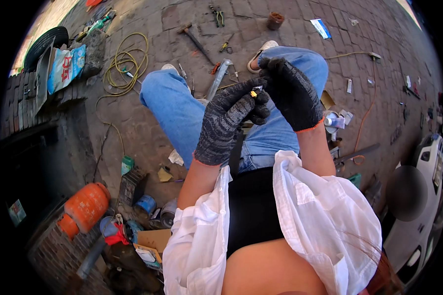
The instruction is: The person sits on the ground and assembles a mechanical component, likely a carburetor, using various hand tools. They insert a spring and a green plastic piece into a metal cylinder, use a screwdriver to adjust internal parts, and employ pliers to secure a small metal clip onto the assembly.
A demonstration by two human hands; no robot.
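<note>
piece [253,93], yellow, pinched in left hand [225,115]; right hand [294,94] curled just beside, hold unclear

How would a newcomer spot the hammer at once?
Start at the big coil of yellow hose or cable, upper left in the view. To its right, the hammer lies slanted, its head at the upper-left end. Its long straight handle sets it apart from the smaller green-handled pliers above and to its right.

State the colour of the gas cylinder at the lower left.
The gas cylinder is orange, with paler markings on its side; the head view shows it best.
</note>
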